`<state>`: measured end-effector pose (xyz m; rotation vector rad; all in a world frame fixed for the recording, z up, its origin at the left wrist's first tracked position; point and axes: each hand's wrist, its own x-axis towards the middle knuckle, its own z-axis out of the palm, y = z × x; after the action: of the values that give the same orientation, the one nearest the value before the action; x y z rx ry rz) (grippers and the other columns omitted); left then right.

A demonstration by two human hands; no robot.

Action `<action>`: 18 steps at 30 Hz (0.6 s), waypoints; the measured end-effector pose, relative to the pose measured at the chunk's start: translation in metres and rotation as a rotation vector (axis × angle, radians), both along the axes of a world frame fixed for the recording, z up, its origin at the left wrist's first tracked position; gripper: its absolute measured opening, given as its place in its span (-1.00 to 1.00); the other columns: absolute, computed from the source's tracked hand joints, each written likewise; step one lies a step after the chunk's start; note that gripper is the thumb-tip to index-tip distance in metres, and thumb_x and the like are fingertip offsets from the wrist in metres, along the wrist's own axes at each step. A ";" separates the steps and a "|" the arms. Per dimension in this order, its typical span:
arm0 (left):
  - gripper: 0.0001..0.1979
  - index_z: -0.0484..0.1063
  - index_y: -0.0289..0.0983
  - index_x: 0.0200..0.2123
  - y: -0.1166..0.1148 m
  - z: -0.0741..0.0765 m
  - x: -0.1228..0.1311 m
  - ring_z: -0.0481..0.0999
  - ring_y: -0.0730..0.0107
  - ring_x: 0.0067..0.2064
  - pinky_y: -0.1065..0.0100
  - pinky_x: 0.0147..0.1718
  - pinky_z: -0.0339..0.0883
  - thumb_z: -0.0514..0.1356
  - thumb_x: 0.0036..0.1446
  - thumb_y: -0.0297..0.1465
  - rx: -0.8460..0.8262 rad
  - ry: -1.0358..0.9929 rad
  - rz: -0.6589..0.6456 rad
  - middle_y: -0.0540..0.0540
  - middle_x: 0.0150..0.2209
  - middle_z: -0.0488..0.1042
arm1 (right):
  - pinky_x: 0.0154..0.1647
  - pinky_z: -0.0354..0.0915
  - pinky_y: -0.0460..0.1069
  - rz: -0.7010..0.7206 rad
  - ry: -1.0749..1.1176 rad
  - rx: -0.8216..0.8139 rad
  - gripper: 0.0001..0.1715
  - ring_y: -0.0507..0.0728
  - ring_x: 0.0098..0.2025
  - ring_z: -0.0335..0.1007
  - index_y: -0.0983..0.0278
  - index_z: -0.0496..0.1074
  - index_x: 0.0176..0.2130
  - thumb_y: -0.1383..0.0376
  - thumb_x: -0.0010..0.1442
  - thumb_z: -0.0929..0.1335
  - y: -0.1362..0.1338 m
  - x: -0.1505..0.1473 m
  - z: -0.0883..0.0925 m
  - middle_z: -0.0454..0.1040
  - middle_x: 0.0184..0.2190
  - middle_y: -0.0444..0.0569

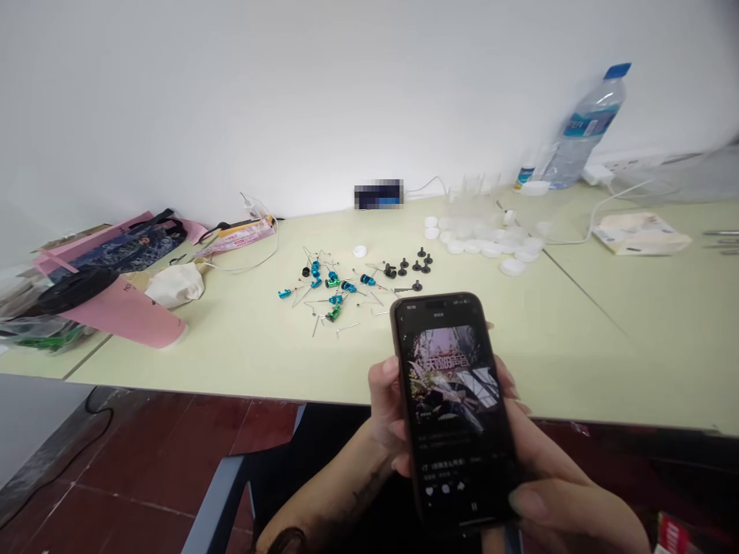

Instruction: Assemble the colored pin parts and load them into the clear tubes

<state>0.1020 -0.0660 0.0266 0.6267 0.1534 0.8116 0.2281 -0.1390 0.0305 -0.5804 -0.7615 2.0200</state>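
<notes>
A dark phone (456,415) with a lit screen is held upright in front of the table's near edge. My left hand (388,408) wraps round its left side. On its right side my right hand (554,469) grips it, the thumb near the lower right corner of the screen. Beyond the phone, small blue and green metal parts (348,287) with thin wires lie scattered on the pale green table (242,346). Several black knob-like pieces (416,265) stand to their right. A white round cap (359,251) lies behind the blue parts.
White lids (490,249) and clear cups (472,200) sit at the back right, near a tilted water bottle (586,127) and a cable. At the left are a pink tumbler (124,312), bags (138,242) and a white cloth (176,285). A blurred dark object (379,194) stands against the wall.
</notes>
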 end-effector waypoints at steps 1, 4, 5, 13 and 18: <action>-0.03 0.23 -0.27 0.16 0.000 0.001 0.001 0.49 -0.11 -0.10 0.11 -0.22 0.39 0.09 -0.26 0.21 0.000 -0.013 -0.009 -0.27 -0.20 0.48 | 0.08 0.23 0.21 0.005 0.008 -0.005 0.21 0.36 0.14 0.30 0.09 -0.30 0.35 0.19 -0.09 0.40 0.000 0.000 0.000 0.26 0.22 0.03; -0.04 0.22 -0.25 0.16 0.001 0.001 0.004 0.49 -0.09 -0.12 0.13 -0.24 0.40 0.08 -0.25 0.20 -0.007 -0.057 -0.029 -0.26 -0.21 0.48 | 0.12 0.21 0.20 0.006 0.017 -0.004 0.19 0.35 0.17 0.26 0.10 -0.28 0.36 0.21 -0.07 0.40 0.001 0.002 -0.001 0.20 0.25 0.04; -0.04 0.22 -0.25 0.17 0.001 0.001 0.004 0.49 -0.08 -0.13 0.13 -0.25 0.40 0.08 -0.25 0.20 -0.009 -0.071 -0.031 -0.26 -0.22 0.48 | 0.13 0.20 0.20 0.002 0.009 0.001 0.19 0.36 0.19 0.24 0.11 -0.27 0.36 0.20 -0.08 0.40 0.001 0.002 -0.001 0.19 0.26 0.05; -0.05 0.22 -0.23 0.15 -0.004 0.007 0.004 0.47 -0.08 -0.11 0.10 -0.22 0.37 0.08 -0.26 0.21 -0.023 -0.041 -0.021 -0.26 -0.17 0.45 | 0.22 0.10 0.21 -0.001 -0.128 0.059 0.14 0.36 0.30 0.03 0.17 -0.17 0.36 0.13 -0.04 0.41 0.001 0.005 0.004 0.15 0.28 0.02; -0.05 0.20 -0.17 0.16 -0.006 0.009 0.007 0.44 -0.11 -0.06 -0.04 -0.10 0.30 0.09 -0.27 0.23 -0.031 -0.054 -0.010 -0.22 -0.19 0.42 | 0.25 0.09 0.21 -0.070 -0.272 0.128 0.04 0.35 0.34 -0.09 0.19 -0.06 0.35 0.05 0.02 0.40 0.000 0.006 0.002 0.15 0.28 0.02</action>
<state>0.1087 -0.0718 0.0358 0.5754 0.1132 0.8149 0.2344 -0.1394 0.0328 -0.8056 -1.0102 1.8332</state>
